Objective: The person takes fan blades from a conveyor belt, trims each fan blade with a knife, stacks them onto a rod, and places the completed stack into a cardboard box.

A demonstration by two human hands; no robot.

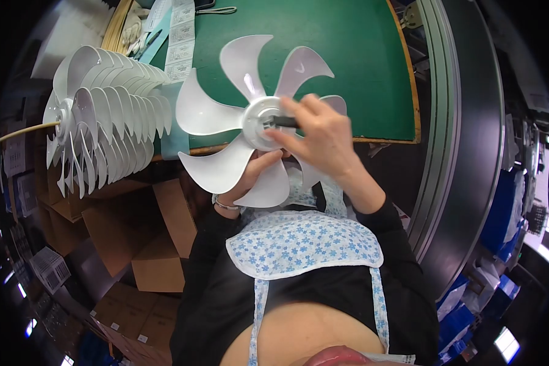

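Note:
A white fan blade wheel [204, 108] with several curved blades is held up over the front edge of the green table. My left hand [250, 174] is under it, its fingers closed on the wheel near the hub, partly hidden by the blades. My right hand [323, 131] is at the hub, slightly blurred, its thumb and fingers pinched round a small dark tool [284, 122] whose tip meets the hub centre. To the left, a stack of similar white fan wheels [116, 116] is threaded on a thin rod [27, 130].
The green table [366, 73] has a wooden edge. At its back left lie printed label strips [180, 39], a pen [147, 45] and a white glove [132, 33]. Open cardboard boxes [158, 271] stand at lower left. A metal rail [442, 122] runs along the right.

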